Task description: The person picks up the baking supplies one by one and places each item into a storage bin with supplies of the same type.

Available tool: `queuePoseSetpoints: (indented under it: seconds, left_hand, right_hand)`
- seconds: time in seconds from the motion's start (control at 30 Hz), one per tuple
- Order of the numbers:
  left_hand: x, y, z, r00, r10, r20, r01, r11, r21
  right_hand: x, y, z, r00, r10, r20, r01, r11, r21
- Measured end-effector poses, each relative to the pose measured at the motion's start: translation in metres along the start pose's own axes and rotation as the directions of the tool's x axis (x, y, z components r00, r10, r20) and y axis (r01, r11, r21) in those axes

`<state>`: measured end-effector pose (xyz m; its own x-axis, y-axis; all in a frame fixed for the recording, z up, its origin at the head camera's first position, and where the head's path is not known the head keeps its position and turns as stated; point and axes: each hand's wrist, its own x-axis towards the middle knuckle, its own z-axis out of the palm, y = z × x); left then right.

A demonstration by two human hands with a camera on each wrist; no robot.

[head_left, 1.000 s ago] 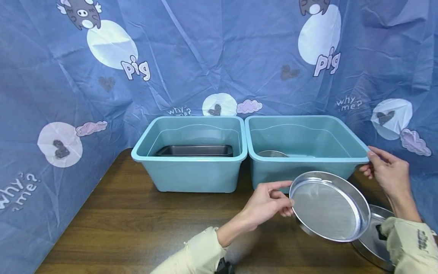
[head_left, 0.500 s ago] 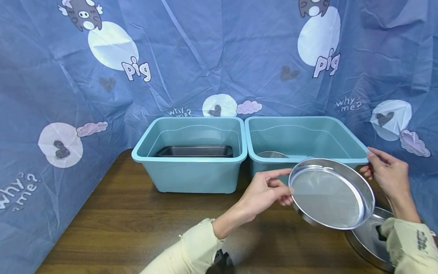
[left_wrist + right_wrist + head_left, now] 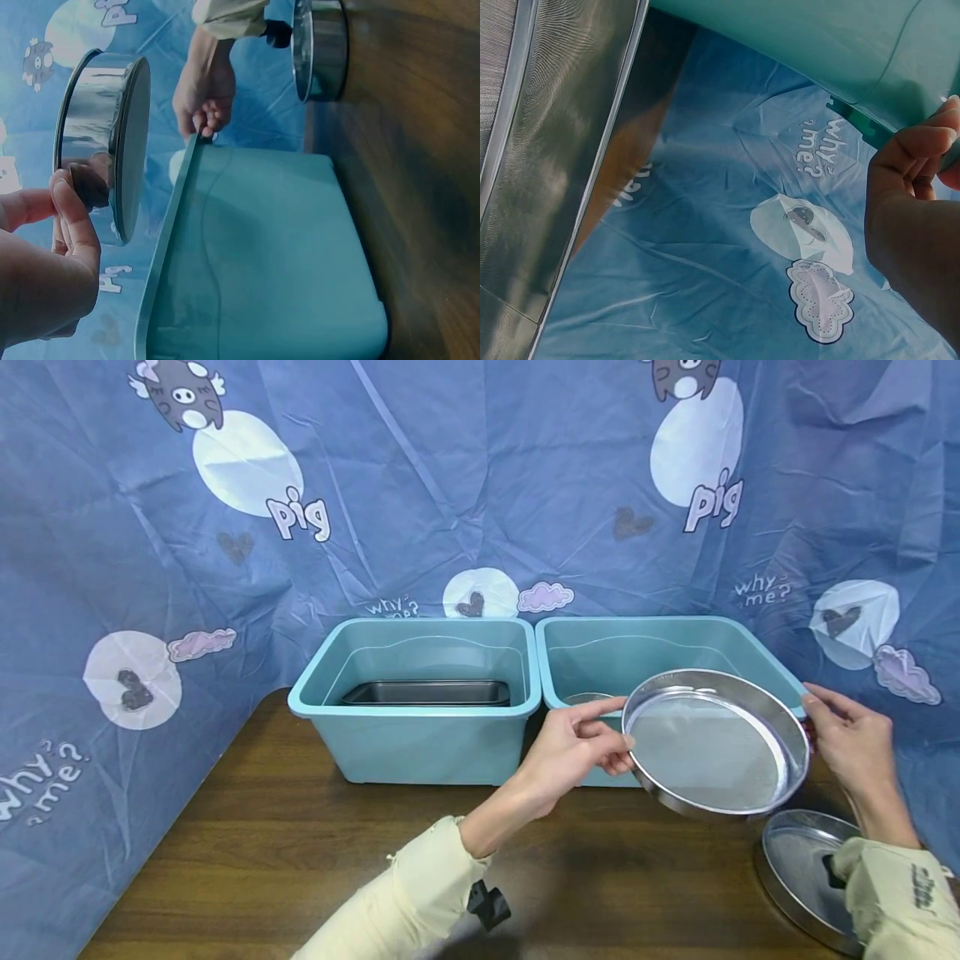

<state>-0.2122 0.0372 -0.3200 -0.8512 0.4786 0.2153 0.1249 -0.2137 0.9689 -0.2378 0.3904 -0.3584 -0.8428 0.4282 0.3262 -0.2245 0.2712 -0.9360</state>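
My left hand (image 3: 562,758) pinches the left rim of a round metal sieve (image 3: 705,752), its fine mesh bottom tilted toward me. In the head view the sieve overlaps the front of the right blue-green bin (image 3: 637,647); the left wrist view shows the sieve (image 3: 94,112) above the bin's rim. With thumb and fingers, my right hand (image 3: 855,739) grips that bin's rim at its right front corner, also seen in the right wrist view around the hand (image 3: 911,169). Inside this bin a round metal edge (image 3: 588,697) shows, mostly hidden.
Another round sieve (image 3: 798,868) lies on the wooden table (image 3: 315,860) at the right, partly under my right sleeve. A second blue-green bin (image 3: 420,747) stands to the left, holding a dark rectangular pan (image 3: 427,692). A blue patterned cloth (image 3: 405,485) hangs behind.
My left hand has raised the sieve from in front of the right bin up to its rim, uncovering more of the sieve on the table. The right hand keeps its grip on the bin.
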Motion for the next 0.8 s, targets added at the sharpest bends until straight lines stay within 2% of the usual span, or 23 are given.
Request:
queuePoseSetpoints:
  seconds: [0.13, 0.2, 0.8]
  left_hand:
    - [0.005, 0.002, -0.003, 1.000, 0.004, -0.030, -0.005, 0.999, -0.034]
    - [0.007, 0.003, -0.004, 0.999, 0.005, -0.046, -0.007, 0.999, -0.048]
    - [0.034, 0.006, -0.011, 0.984, 0.023, -0.177, -0.033, 0.998, -0.050]
  right_hand:
    - [-0.002, -0.002, 0.001, 0.999, 0.006, 0.047, -0.014, 0.986, 0.167]
    - [-0.002, -0.001, 0.001, 0.998, -0.001, 0.065, -0.013, 0.976, 0.216]
    - [-0.004, 0.002, 0.002, 0.997, -0.029, 0.076, 0.008, 0.965, 0.263]
